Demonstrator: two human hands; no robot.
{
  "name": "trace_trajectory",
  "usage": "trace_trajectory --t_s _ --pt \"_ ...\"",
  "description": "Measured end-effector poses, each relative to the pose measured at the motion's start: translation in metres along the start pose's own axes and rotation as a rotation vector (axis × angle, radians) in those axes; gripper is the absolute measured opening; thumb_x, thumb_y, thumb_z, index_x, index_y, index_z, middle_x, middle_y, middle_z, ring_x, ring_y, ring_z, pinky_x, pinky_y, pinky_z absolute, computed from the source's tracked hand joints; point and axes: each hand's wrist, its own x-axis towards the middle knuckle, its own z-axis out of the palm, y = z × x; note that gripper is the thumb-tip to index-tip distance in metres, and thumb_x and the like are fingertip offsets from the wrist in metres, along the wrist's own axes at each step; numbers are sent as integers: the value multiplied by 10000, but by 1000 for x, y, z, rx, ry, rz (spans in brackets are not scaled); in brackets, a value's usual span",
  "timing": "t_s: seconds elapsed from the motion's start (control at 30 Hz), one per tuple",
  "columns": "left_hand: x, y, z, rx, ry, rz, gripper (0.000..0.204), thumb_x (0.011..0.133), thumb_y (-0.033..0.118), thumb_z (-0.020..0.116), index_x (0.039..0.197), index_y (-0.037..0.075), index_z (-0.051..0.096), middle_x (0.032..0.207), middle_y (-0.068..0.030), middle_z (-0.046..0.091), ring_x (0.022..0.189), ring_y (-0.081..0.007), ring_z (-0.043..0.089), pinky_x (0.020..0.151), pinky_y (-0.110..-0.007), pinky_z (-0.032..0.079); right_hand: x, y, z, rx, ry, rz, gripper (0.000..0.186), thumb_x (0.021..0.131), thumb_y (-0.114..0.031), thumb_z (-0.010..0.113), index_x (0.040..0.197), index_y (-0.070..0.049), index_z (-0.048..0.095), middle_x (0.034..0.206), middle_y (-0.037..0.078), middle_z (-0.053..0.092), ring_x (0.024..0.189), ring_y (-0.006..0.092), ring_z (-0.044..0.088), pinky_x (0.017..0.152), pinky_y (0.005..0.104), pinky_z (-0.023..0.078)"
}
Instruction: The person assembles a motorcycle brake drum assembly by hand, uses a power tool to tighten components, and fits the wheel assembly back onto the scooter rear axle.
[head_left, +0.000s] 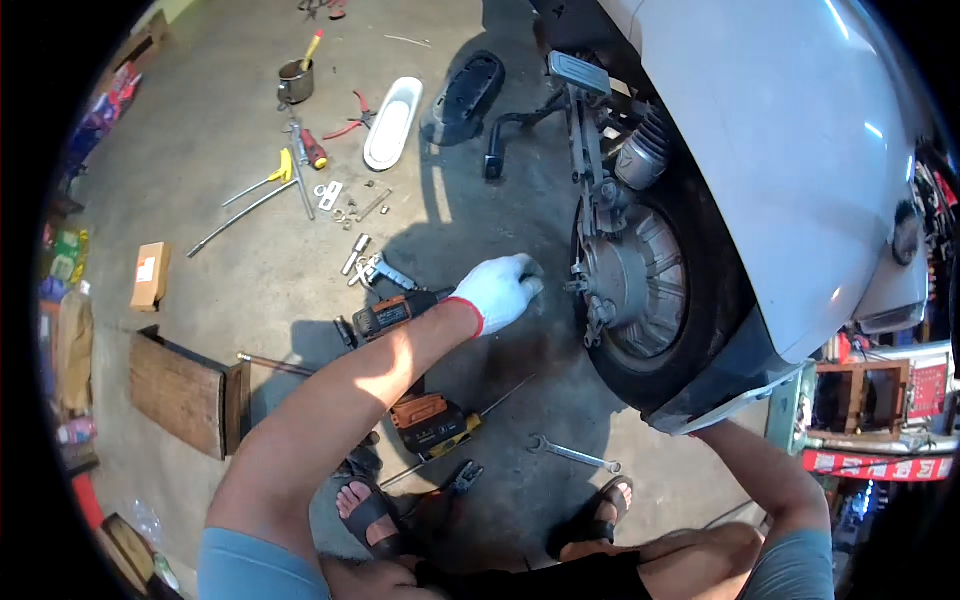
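Note:
My left hand point(498, 293), in a white glove with a red cuff, hangs left of a scooter's wheel point(645, 285). Its fingers are curled, and whatever they may hold is hidden. The wheel has a grey metal hub, and a brake lever and bolt point(596, 318) stick out on its near side. My right forearm point(765, 470) reaches up to the lower edge of the pale body panel point(770, 150); that hand is hidden behind it. Beneath my left wrist lies a black and orange power tool point(390, 316). A combination wrench point(575, 455) rests on the floor between my feet and the wheel.
Another orange and black power tool point(428, 420), a yellow screwdriver point(455, 440) and pliers point(462, 480) lie near my left foot. Farther left are a wooden stool point(180, 390), small box point(150, 277), T-handle wrench point(245, 217) and metal mug point(296, 82). A white oval cover point(393, 123) lies beyond.

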Motion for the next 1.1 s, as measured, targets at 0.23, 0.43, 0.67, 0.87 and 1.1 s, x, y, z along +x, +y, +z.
trace_trajectory --t_s 0.23,0.43,0.67,0.87,1.1 --pt "24 48 25 -22 -17 -60 554 941 409 588 1260 -43 582 1185 -230 651 1098 -311 623 945 -377 465 33 10 -23 -72 -156 -45 463 1005 -411 467 1344 -107 545 1400 113 549 1273 304 524 1066 512 423" --pt "38 44 51 -124 26 -167 416 922 340 660 1110 -31 670 931 -103 691 815 -185 621 770 -338 499 54 27 -46 -45 -137 -15 468 989 -411 500 1342 -107 546 1391 109 556 1261 297 530 1059 494 429" --pt "39 51 50 -174 22 -169 410 925 346 672 1049 -45 674 881 -92 676 781 -178 597 734 -344 485 56 25 -81 -53 -54 -25 477 971 -411 539 1340 -108 547 1380 103 565 1248 289 538 1052 473 435" --pt "16 39 23 -4 -2 -204 403 937 341 657 1028 -51 668 900 -108 678 774 -180 608 716 -341 480 28 9 4 -2266 -105 -227 460 1004 -371 346 1340 -167 586 1464 15 512 1337 223 461 1127 366 344" --pt "21 36 39 -200 46 -176 255 932 230 671 981 -17 624 833 -78 649 722 -147 604 671 -308 492 43 29 -14 -2388 -157 -449 384 982 -315 380 1219 -161 639 1324 12 620 1184 204 580 1050 370 421"
